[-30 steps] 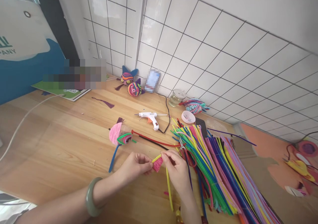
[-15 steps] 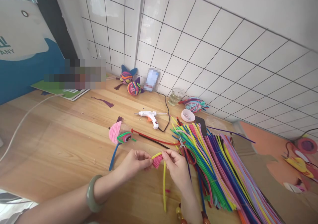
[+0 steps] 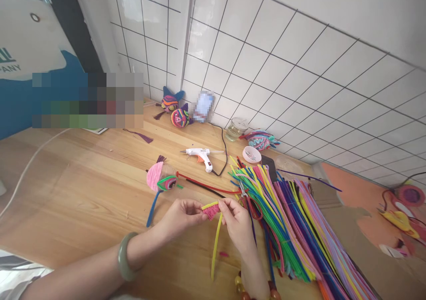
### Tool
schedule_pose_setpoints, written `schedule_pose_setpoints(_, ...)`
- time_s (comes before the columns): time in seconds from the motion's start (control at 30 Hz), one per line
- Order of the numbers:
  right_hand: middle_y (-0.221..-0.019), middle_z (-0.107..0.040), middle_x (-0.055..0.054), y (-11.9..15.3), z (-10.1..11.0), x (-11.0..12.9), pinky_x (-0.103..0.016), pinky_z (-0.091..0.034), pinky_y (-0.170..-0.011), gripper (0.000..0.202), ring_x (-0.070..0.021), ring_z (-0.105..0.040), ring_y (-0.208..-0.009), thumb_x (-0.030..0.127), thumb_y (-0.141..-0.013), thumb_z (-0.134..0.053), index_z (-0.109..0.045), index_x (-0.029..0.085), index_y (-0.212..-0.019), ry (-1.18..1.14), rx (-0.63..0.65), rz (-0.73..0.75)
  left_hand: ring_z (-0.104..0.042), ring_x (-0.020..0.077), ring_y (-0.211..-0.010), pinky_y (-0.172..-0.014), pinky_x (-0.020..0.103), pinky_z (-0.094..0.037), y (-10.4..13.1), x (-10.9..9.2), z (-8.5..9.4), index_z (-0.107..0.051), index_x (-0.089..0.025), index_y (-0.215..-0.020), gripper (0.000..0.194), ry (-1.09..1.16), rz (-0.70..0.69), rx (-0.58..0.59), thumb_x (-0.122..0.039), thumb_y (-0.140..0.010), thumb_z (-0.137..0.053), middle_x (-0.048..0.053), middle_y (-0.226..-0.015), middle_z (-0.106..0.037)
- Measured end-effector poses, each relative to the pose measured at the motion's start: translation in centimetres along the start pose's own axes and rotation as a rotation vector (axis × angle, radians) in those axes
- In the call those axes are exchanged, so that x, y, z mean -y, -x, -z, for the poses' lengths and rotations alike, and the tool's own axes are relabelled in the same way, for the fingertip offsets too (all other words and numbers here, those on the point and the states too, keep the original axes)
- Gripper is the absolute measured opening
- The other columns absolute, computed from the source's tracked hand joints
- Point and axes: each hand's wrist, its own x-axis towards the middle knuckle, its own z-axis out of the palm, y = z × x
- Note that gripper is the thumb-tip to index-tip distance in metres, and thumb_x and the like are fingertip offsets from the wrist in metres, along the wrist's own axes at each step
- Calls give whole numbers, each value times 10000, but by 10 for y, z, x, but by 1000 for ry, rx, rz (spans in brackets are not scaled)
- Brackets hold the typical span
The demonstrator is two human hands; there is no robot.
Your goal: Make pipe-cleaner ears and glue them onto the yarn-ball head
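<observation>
Between my two hands is a small pink piece of pipe cleaners (image 3: pixel 211 211) with a yellow pipe cleaner (image 3: pixel 215 251) along its upper edge. My left hand (image 3: pixel 183 213) pinches the left end, and my right hand (image 3: pixel 234 219) pinches the right end. From my right fingers the yellow pipe cleaner's loose length hangs down over the table. Beyond my left hand lies a pink-wrapped ball (image 3: pixel 155 177) with a green-rimmed eye and a blue strip. A short pink scrap (image 3: pixel 224 254) rests below my right hand.
A white glue gun (image 3: pixel 199 154) with a black cord lies ahead. To the right spread bundled pipe cleaners (image 3: pixel 282 220), with red-handled scissors (image 3: pixel 255 209) on them. Near the tiled wall stand a glass jar (image 3: pixel 236 129), a pink bowl (image 3: pixel 252 154), a phone (image 3: pixel 203 106) and finished fish-like ornaments (image 3: pixel 180 118).
The pink piece has turned slightly, its yellow edge now more fully in view. The hanging yellow end has swung left. Both hands keep their pinch.
</observation>
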Motion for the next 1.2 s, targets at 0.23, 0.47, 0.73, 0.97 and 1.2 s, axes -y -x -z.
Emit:
schedule_pose_setpoints(0.23, -547, -458, 35, 0, 1, 2, -205, -355, -444, 287, -103, -419, -466, 444, -783, -505, -546, 169, -711, 9, 6, 5, -529, 118, -549, -577, 223, -410, 0, -7, 2, -666, -101, -652, 392, -30, -10, -10, -471, -729, -558, 51, -609, -651)
schedule_pose_setpoints(0.47, -533, -446, 44, -1, 0, 1, -201, -357, -464, 271, -98, -427, -470, 416, -801, -494, -541, 163, -717, 17, 14, 14, -520, 107, -526, -567, 219, -415, -1, -4, 2, -660, -102, -651, 336, 13, 14, -26, -435, -675, -629, 47, -605, -652)
schedule_pose_setpoints(0.73, -519, -437, 50, -1, 0, -2, -203, -348, -473, 257, -99, -428, -475, 395, -808, -497, -539, 164, -703, 20, 22, 22, -551, 126, -549, -577, 228, -428, -2, -1, 2, -673, -101, -697, 315, -51, 11, -32, -413, -666, -638, 57, -635, -673)
schedule_pose_setpoints(0.97, -500, -454, 46, -1, 1, -2, -215, -346, -482, 262, -101, -439, -468, 387, -813, -504, -562, 159, -696, -4, 43, 17, -547, 124, -550, -577, 225, -427, -3, -2, 2, -673, -112, -673, 274, -65, 25, -31, -385, -657, -654, 43, -626, -671)
schedule_pose_setpoints(1.2, -625, -568, 5, -4, 0, -8, -221, -397, -513, 237, -104, -483, -508, 376, -796, -538, -623, 155, -814, -262, 48, -29, -538, 108, -546, -585, 227, -425, -2, -3, 3, -660, -110, -668, 243, 143, 90, -16, -353, -663, -673, 51, -643, -665)
